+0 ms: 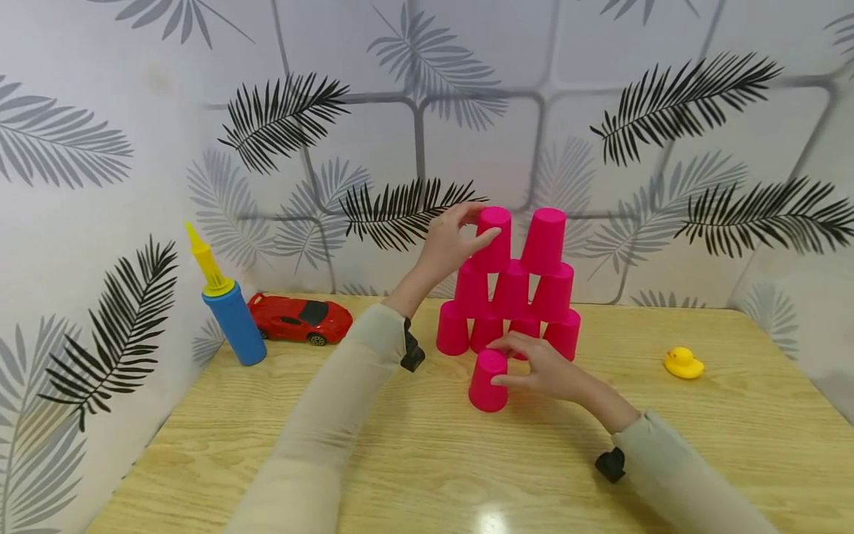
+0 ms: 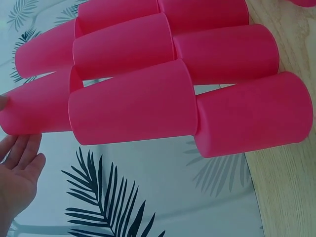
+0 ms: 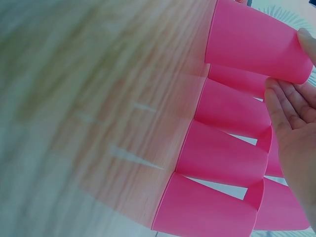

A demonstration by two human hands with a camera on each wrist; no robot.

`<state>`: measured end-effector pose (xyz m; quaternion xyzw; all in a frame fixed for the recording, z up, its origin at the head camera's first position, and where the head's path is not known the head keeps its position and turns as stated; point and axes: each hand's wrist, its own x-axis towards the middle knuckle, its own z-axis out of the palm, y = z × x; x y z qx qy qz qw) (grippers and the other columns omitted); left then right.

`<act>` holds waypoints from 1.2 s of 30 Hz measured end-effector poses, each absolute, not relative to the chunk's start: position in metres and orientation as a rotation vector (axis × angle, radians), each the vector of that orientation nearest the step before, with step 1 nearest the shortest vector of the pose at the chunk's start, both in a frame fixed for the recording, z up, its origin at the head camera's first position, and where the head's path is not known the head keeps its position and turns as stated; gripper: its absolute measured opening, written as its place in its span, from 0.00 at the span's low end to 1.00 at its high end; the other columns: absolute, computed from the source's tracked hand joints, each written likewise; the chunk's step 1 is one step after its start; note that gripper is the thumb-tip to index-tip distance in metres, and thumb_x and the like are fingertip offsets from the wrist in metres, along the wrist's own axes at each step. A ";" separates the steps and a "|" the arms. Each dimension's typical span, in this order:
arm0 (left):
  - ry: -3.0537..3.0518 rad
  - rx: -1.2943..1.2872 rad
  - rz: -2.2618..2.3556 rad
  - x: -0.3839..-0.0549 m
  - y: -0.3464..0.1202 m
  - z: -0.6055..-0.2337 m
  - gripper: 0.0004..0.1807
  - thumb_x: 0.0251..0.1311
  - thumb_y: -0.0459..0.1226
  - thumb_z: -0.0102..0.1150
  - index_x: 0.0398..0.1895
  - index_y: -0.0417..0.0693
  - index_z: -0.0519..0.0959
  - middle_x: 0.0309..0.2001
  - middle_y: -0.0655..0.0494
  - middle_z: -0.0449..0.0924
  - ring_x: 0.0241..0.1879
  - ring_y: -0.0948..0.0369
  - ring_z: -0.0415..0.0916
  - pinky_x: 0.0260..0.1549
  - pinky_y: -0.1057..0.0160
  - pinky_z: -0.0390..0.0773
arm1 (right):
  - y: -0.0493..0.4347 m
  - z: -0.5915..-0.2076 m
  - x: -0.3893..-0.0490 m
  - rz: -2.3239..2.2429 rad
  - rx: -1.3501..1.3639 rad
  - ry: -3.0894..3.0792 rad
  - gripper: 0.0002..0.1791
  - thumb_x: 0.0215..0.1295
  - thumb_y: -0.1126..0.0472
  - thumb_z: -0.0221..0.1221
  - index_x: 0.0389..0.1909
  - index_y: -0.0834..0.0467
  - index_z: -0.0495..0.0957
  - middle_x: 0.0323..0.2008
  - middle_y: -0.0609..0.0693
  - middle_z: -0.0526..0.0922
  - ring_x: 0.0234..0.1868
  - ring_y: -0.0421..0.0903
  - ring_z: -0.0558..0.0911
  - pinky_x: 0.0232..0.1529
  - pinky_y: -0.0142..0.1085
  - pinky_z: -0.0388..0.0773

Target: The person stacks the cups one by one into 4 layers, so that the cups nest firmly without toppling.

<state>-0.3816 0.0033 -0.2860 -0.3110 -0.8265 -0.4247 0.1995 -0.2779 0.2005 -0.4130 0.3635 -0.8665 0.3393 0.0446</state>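
Note:
Pink cups stand upside down in a stacked pyramid, a row of several at the bottom, three cups above it and two on top. My left hand holds the left cup of the top row, thumb on its near side and fingers behind. In the left wrist view, that cup sits between thumb and fingers. My right hand grips a single upside-down cup in front of the bottom row, thumb and fingers on either side near its closed end. The right top cup stands untouched beside the left one.
On the left of the wooden table stand a blue and yellow hand pump and a red toy car. A yellow rubber duck sits to the right. A leaf-patterned wall rises close behind the pyramid.

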 end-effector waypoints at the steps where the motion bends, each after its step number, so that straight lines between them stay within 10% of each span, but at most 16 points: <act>1: -2.315 -0.870 -1.194 -0.383 0.004 -0.286 0.26 0.62 0.43 0.64 0.61 0.43 0.74 0.55 0.49 0.81 0.52 0.56 0.80 0.56 0.61 0.79 | 0.201 -0.413 -0.278 1.039 1.110 -2.648 0.27 0.55 0.55 0.71 0.55 0.57 0.76 0.49 0.49 0.81 0.47 0.45 0.81 0.49 0.48 0.84; 19: -2.474 -0.828 -1.406 -0.384 -0.012 -0.300 0.34 0.60 0.48 0.64 0.67 0.49 0.66 0.63 0.51 0.75 0.65 0.54 0.72 0.66 0.50 0.73 | 0.208 -0.412 -0.272 1.021 1.090 -2.521 0.27 0.52 0.59 0.73 0.53 0.55 0.76 0.46 0.46 0.83 0.43 0.39 0.82 0.45 0.44 0.86; 36: -2.525 -0.811 -1.579 -0.381 -0.056 -0.374 0.37 0.57 0.43 0.69 0.68 0.42 0.65 0.66 0.44 0.72 0.68 0.51 0.68 0.71 0.53 0.67 | 0.243 -0.373 -0.267 1.080 0.922 -2.250 0.29 0.44 0.75 0.71 0.51 0.61 0.77 0.43 0.49 0.81 0.43 0.30 0.77 0.46 0.17 0.77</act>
